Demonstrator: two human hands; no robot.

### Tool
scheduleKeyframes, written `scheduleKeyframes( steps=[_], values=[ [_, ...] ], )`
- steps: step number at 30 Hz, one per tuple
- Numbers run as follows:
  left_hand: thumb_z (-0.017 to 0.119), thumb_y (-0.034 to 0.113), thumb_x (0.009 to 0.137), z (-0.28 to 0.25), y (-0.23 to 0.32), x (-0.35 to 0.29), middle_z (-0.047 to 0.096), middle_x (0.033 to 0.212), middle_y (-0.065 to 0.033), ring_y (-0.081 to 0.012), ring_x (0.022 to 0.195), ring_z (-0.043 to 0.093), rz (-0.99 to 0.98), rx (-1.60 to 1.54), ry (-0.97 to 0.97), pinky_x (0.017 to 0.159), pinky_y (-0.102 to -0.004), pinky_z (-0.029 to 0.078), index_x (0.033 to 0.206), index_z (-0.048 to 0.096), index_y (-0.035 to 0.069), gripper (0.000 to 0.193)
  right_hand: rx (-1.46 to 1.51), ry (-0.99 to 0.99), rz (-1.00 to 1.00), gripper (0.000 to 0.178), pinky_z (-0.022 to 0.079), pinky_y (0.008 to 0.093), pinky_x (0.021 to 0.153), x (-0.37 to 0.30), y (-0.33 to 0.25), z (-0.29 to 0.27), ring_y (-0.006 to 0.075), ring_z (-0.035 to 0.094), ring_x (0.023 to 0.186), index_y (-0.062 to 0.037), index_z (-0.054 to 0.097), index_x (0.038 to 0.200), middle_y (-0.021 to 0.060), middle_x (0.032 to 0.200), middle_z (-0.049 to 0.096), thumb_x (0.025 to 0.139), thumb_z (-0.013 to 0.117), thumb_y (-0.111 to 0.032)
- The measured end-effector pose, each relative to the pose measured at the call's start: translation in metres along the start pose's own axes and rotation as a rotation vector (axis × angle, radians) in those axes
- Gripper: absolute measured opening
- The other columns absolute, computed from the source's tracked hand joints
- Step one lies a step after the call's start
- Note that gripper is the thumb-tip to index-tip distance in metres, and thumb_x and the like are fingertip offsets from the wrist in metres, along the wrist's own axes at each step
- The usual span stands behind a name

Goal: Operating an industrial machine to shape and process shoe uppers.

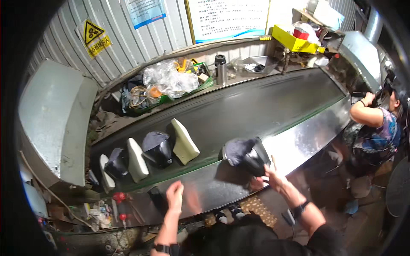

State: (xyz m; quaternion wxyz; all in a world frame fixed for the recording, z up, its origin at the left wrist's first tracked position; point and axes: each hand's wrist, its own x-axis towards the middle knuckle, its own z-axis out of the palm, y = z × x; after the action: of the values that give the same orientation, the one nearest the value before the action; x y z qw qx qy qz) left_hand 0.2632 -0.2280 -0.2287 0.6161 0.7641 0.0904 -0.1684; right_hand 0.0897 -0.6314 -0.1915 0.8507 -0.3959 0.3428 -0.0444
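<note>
My right hand (275, 177) grips a black shoe upper (255, 158) with grey lining by its right side, over the front edge of the belt and the metal ledge. Over the ledge farther left is my left hand (174, 195), its fingers curled together with nothing visible in them. A small dark piece (158, 199) lies beside that hand. On the belt (265, 106), two more black shoe uppers (158, 151) (116, 164) alternate with cream wedge soles (185, 143) (137, 161) (106, 173) in a slanting row.
Metal hoods flank the belt at left (55, 128) and right (361, 55). Behind it stand a green tray (209, 82) of plastic bags and tools, a steel flask (221, 70) and a yellow box (294, 40). A co-worker (376, 123) is at the far right. Red knobs (119, 197) sit front left.
</note>
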Motion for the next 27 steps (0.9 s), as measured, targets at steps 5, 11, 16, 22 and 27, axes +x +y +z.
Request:
scheduleKeyframes(
  steps=[5, 11, 16, 22, 27],
  values=[
    [0.084, 0.041, 0.071, 0.082, 0.045, 0.112, 0.031, 0.151, -0.0240, -0.0329, 0.142, 0.027, 0.013, 0.191, -0.010, 0.113, -0.0433, 0.029, 0.153, 0.018, 0.006, 0.110, 0.081, 0.264, -0.116, 0.090, 0.049, 0.0652, 0.090, -0.117, 0.030, -0.026, 0.0044, 0.045, 0.066, -0.0413, 0.012, 0.152, -0.0075, 0.075, 0.043, 0.090, 0.067, -0.006],
    [0.086, 0.043, 0.059, 0.170, 0.061, 0.161, 0.013, 0.151, -0.0244, -0.0423, 0.138, 0.021, -0.380, 0.595, 0.400, 0.109, -0.0554, 0.031, 0.154, -0.001, 0.038, 0.129, 0.256, 0.490, -0.286, 0.091, 0.041, 0.0695, 0.096, -0.179, 0.051, -0.025, 0.0045, 0.046, 0.061, -0.0400, 0.015, 0.151, -0.0074, 0.070, 0.045, 0.088, 0.067, -0.002],
    [0.086, 0.027, 0.059, 0.154, 0.070, 0.158, 0.016, 0.150, -0.0288, -0.0439, 0.133, 0.029, -0.353, 0.620, 0.172, 0.108, -0.0562, 0.032, 0.155, -0.006, 0.034, 0.133, 0.212, 0.421, -0.421, 0.073, 0.041, 0.0639, 0.099, -0.185, 0.050, -0.038, 0.0207, 0.061, 0.107, -0.0321, 0.018, 0.151, 0.0018, 0.122, 0.060, 0.095, 0.062, -0.015],
    [0.081, 0.023, 0.053, 0.093, 0.121, 0.066, 0.032, 0.142, -0.0242, -0.0428, 0.132, 0.031, 0.236, 1.150, -0.107, 0.110, -0.0506, 0.027, 0.149, 0.035, 0.026, 0.106, 0.458, 0.303, -0.281, 0.047, 0.043, 0.0522, 0.100, -0.137, 0.045, -0.047, 0.0241, 0.050, 0.127, -0.0282, 0.039, 0.142, -0.0009, 0.140, 0.051, 0.099, 0.052, -0.042],
    [0.080, 0.029, 0.050, 0.071, 0.135, -0.029, 0.037, 0.138, -0.0231, -0.0371, 0.126, 0.034, 1.123, 1.236, -0.150, 0.101, -0.0525, 0.027, 0.128, 0.058, 0.016, 0.083, 0.518, -0.044, -0.123, 0.028, 0.050, 0.0420, 0.079, -0.083, 0.047, -0.059, 0.0186, 0.061, 0.088, -0.0201, 0.065, 0.097, -0.0025, 0.092, 0.065, 0.093, 0.059, -0.047]
  ],
)
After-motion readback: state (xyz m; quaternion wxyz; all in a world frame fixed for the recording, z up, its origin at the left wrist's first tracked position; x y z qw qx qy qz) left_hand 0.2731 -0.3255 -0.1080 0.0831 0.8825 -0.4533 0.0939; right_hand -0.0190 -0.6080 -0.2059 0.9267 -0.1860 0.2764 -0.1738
